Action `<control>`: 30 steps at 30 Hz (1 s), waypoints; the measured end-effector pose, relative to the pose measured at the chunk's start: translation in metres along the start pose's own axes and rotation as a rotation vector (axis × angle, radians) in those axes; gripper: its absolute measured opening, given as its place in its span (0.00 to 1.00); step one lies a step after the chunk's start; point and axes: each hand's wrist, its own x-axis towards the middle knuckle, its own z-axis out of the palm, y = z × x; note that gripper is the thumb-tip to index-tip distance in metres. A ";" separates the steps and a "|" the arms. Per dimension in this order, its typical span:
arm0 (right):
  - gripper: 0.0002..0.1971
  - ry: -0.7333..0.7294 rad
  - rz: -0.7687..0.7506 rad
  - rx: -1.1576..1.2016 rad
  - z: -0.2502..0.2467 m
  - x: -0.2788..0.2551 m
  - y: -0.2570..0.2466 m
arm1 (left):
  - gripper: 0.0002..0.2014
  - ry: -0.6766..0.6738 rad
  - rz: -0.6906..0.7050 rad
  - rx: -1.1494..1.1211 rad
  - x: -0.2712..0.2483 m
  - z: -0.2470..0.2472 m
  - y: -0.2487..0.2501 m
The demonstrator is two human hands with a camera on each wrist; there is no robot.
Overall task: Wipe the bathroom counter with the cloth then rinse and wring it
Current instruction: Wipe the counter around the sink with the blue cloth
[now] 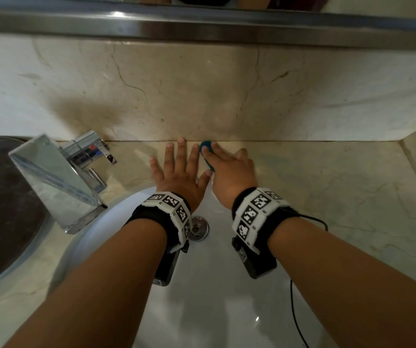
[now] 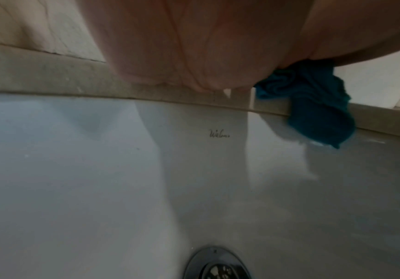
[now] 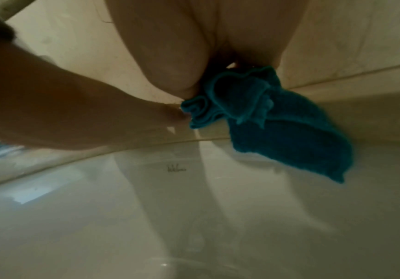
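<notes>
1. The left hand (image 1: 180, 172) lay flat on the counter (image 1: 327, 187) with its fingers (image 1: 181, 149) straight and spread, holding nothing; the longest fingertip reached the seam where the counter meets the back wall (image 1: 201, 96).
2. The right hand (image 1: 229, 169) sat just beside it, palm down on the cloth (image 1: 205, 146), its fingers bent over the bunched fabric and pressing it to the counter.
3. The cloth was teal and crumpled. From the head view only a small part showed, between the two hands near the back wall.
4. The right wrist view showed more of the cloth (image 3: 273, 120): folds gathered under the palm, and a loose end hanging over the counter's edge into the sink (image 3: 194, 226).
5. The left thumb tip lay just beside the cloth's folds; whether it touched them was unclear.
6. Both wrists reached over the white sink (image 1: 214, 297), with the drain (image 1: 198, 228) below them.
7. A chrome tap (image 1: 58, 179) stood to the left, well apart from the hands.
</notes>
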 end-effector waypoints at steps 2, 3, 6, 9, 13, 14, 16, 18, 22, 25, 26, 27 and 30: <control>0.30 0.014 -0.021 0.002 -0.002 0.007 -0.004 | 0.32 0.004 0.001 0.006 0.000 -0.001 0.000; 0.30 0.016 -0.021 0.005 -0.003 0.010 -0.002 | 0.32 -0.002 0.000 0.005 0.000 -0.002 0.000; 0.33 -0.006 -0.020 -0.029 -0.004 0.007 0.008 | 0.32 -0.027 -0.002 -0.003 0.001 -0.003 0.000; 0.35 0.015 0.099 -0.047 -0.003 -0.001 0.025 | 0.33 -0.022 0.004 -0.011 0.001 -0.003 -0.001; 0.34 0.003 0.221 -0.060 -0.005 -0.005 0.028 | 0.33 -0.011 0.006 -0.014 0.001 -0.002 -0.001; 0.34 0.014 0.214 -0.045 -0.005 -0.005 0.025 | 0.33 -0.013 0.007 -0.015 0.001 -0.002 0.000; 0.34 0.050 0.114 -0.013 -0.004 -0.003 0.017 | 0.33 -0.014 0.009 -0.015 0.001 -0.002 0.000; 0.35 0.055 -0.023 -0.022 -0.001 0.000 0.010 | 0.33 -0.013 0.009 -0.013 0.001 -0.001 -0.001; 0.36 0.060 -0.036 0.009 -0.006 0.008 0.011 | 0.33 -0.025 0.010 -0.005 0.001 -0.002 -0.001; 0.35 0.052 0.010 -0.032 -0.004 0.006 0.015 | 0.33 -0.044 0.010 -0.001 0.002 -0.003 -0.001; 0.35 0.048 0.040 -0.040 -0.004 0.003 0.017 | 0.33 -0.048 0.012 0.000 0.002 -0.003 -0.001; 0.35 0.043 0.074 -0.044 -0.004 0.001 0.020 | 0.33 -0.048 0.013 -0.002 0.002 -0.003 -0.001; 0.33 0.008 0.153 -0.063 -0.010 -0.004 0.027 | 0.33 -0.036 0.017 -0.012 0.002 -0.002 -0.002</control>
